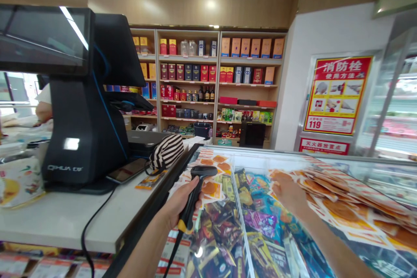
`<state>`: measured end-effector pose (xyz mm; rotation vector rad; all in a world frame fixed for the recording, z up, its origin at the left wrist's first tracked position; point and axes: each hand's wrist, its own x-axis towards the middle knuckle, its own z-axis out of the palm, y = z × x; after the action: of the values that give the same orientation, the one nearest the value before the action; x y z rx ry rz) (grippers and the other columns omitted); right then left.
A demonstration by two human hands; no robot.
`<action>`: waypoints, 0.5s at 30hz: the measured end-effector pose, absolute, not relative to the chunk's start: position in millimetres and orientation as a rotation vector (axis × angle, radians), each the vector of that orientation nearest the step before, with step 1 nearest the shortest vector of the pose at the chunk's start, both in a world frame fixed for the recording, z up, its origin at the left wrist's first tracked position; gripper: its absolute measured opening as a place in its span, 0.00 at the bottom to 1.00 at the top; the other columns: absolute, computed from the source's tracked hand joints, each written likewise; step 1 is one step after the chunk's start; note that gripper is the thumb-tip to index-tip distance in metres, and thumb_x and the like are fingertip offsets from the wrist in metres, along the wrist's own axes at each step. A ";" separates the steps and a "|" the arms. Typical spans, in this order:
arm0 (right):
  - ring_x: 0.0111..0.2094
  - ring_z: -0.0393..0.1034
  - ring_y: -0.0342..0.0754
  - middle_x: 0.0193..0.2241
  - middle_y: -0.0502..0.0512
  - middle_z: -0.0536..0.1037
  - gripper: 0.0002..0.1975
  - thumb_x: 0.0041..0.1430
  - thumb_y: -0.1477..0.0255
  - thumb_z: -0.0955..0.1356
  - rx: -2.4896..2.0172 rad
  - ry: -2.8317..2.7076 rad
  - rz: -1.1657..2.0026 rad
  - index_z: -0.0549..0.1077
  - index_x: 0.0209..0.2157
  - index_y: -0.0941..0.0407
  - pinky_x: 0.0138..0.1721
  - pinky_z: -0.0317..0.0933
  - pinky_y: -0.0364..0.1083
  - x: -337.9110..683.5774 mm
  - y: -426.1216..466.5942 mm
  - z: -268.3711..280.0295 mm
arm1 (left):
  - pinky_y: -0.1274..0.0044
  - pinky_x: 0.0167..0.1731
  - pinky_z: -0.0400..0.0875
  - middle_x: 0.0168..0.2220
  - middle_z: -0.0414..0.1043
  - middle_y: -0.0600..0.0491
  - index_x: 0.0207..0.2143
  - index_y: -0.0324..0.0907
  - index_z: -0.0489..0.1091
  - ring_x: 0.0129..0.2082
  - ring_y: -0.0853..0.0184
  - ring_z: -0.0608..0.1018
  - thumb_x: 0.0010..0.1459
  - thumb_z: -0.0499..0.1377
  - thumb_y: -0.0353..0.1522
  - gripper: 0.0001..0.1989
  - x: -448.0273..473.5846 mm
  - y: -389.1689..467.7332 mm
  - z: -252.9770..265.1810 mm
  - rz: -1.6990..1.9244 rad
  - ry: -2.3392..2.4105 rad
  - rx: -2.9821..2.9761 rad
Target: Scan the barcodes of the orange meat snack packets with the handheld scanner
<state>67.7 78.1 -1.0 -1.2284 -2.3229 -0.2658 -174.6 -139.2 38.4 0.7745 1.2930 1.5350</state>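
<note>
My left hand [182,202] is closed around the handle of a black barcode scanner [202,173] with a yellow patch low on its grip; a cable hangs down from it. The scanner head is above flat packets [210,189] printed with orange-brown discs, lying on the glass freezer top. My right hand [288,193], blurred, reaches over the glass with bent fingers around a flat orange-and-white packet [272,187]; its fingertips are unclear. Right of that hand lies a fanned pile of similar packets [342,213].
Colourful wrapped ice creams [221,234] show beneath the glass. At left, a black cash register [81,130] stands on a white counter [65,221] with a phone [128,170] and striped pouch [167,151]. Shelves of boxes [187,73] line the back; another person's arm [44,106] shows behind the register.
</note>
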 end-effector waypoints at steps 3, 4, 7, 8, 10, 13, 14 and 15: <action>0.42 0.63 0.50 0.40 0.59 0.71 0.17 0.49 0.70 0.57 -1.045 -2.432 -0.089 0.67 0.40 0.59 0.44 0.53 0.48 16.1 77.1 5.4 | 0.85 0.14 0.53 0.17 0.61 0.59 0.23 0.38 0.60 0.13 0.79 0.62 0.44 0.51 0.46 0.18 -175.6 -136.2 35.6 1.509 1.293 0.751; 0.43 0.63 0.50 0.41 0.59 0.70 0.18 0.49 0.70 0.58 -1.005 -2.474 -0.036 0.67 0.41 0.59 0.44 0.53 0.48 -1.7 78.8 5.2 | 0.85 0.14 0.53 0.17 0.61 0.59 0.24 0.38 0.60 0.13 0.79 0.61 0.45 0.51 0.46 0.18 -176.5 -136.1 34.6 1.509 1.286 0.750; 0.44 0.61 0.49 0.43 0.57 0.69 0.20 0.45 0.70 0.61 -0.924 -2.549 0.026 0.65 0.43 0.58 0.45 0.52 0.46 -49.2 91.8 1.4 | 0.84 0.14 0.52 0.17 0.61 0.60 0.24 0.39 0.59 0.12 0.78 0.62 0.45 0.51 0.47 0.18 -179.5 -137.2 32.7 1.497 1.287 0.739; 0.45 0.61 0.49 0.44 0.57 0.69 0.21 0.45 0.70 0.62 -0.914 -2.559 0.037 0.65 0.44 0.58 0.45 0.52 0.46 -62.3 98.4 0.1 | 0.84 0.14 0.53 0.17 0.61 0.60 0.24 0.39 0.59 0.12 0.78 0.62 0.44 0.51 0.47 0.18 -180.0 -137.7 32.5 1.493 1.293 0.732; 0.46 0.60 0.49 0.44 0.58 0.68 0.21 0.47 0.70 0.60 -0.915 -2.566 0.062 0.63 0.45 0.59 0.45 0.52 0.46 -84.7 113.2 -1.5 | 0.84 0.14 0.53 0.18 0.61 0.59 0.24 0.39 0.59 0.13 0.78 0.62 0.44 0.51 0.47 0.19 -179.9 -138.1 32.5 1.492 1.308 0.718; 0.47 0.58 0.49 0.46 0.59 0.65 0.20 0.51 0.70 0.56 -0.945 -2.567 0.095 0.61 0.47 0.59 0.44 0.52 0.47 -112.2 135.2 -2.2 | 0.83 0.14 0.53 0.18 0.61 0.58 0.24 0.39 0.59 0.13 0.78 0.61 0.43 0.50 0.48 0.20 -178.7 -137.2 31.6 1.542 1.317 0.713; 0.47 0.58 0.49 0.47 0.59 0.64 0.20 0.52 0.70 0.56 -0.955 -2.572 0.106 0.60 0.47 0.58 0.44 0.52 0.48 -120.6 141.4 -2.5 | 0.83 0.14 0.53 0.18 0.61 0.58 0.24 0.39 0.59 0.13 0.78 0.61 0.43 0.51 0.49 0.20 -178.8 -136.6 30.8 1.554 1.321 0.715; 0.47 0.58 0.50 0.48 0.59 0.63 0.20 0.52 0.70 0.55 -0.966 -2.581 0.115 0.60 0.48 0.58 0.43 0.53 0.49 -128.7 147.0 -3.3 | 0.83 0.14 0.53 0.18 0.61 0.58 0.23 0.39 0.59 0.13 0.78 0.61 0.42 0.51 0.49 0.21 -179.4 -136.0 30.0 1.556 1.327 0.720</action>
<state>-128.7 147.0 -3.3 -0.9655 -2.5814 0.1154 -179.4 -136.0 30.0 0.7201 1.3269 1.5563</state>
